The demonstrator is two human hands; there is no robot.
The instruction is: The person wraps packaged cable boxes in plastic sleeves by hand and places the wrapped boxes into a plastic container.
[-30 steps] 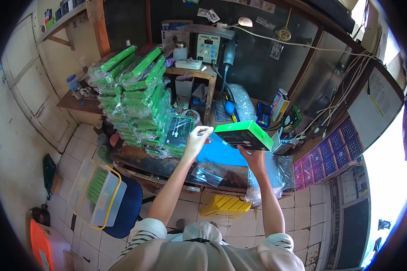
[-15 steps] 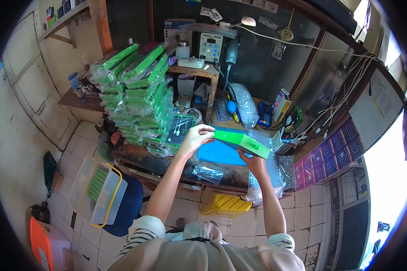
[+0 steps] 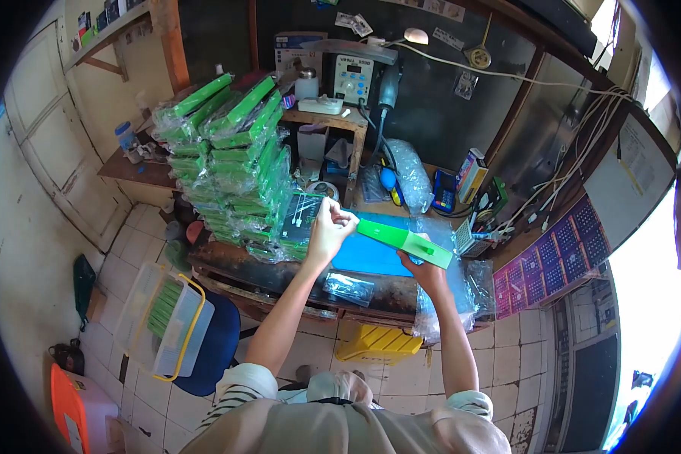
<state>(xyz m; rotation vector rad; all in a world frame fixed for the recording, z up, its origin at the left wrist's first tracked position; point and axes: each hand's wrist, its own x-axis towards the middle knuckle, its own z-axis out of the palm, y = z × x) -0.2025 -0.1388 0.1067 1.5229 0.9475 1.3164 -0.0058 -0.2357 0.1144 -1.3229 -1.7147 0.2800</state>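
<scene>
A slim green box (image 3: 405,242) is tilted over the blue mat (image 3: 371,261) on the workbench. My right hand (image 3: 429,275) grips its right end from below, the thumb along the near side. At the box's left end, my left hand (image 3: 331,231) is closed in a pinch; the fingertips meet that end, though what exactly they pinch is too small to see. Just left of it lies a dark flat box with a white cable pictured on it (image 3: 299,212). A small clear plastic bag (image 3: 348,289) rests on the bench's near edge.
Plastic-wrapped green boxes (image 3: 242,174) stand in tall stacks on the left. Bubble wrap (image 3: 412,181) and a soldering station (image 3: 352,79) are behind the mat. Plastic wrap (image 3: 439,303) hangs over the right edge. A clear bin with a yellow handle (image 3: 181,325) sits at lower left.
The green box has rolled, so its narrow green side now faces me more and its broad face less. My left fingers have curled and risen slightly at its left end.
</scene>
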